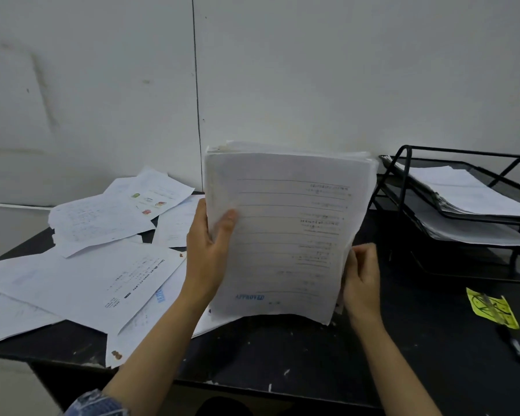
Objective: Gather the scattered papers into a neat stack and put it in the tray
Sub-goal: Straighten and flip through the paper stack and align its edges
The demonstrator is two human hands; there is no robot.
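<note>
Head view: both hands hold the paper stack [282, 229] upright on the table [282, 349], left hand [206, 250] and right hand [362, 280] clamped on its sides. Loose grip could spill sheets before the tray [403, 187] on the right.

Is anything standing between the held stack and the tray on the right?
Nothing visible does. Both hands hold the stack upright on the table; bare tabletop separates it from the tray, whose tiers already hold papers.
</note>
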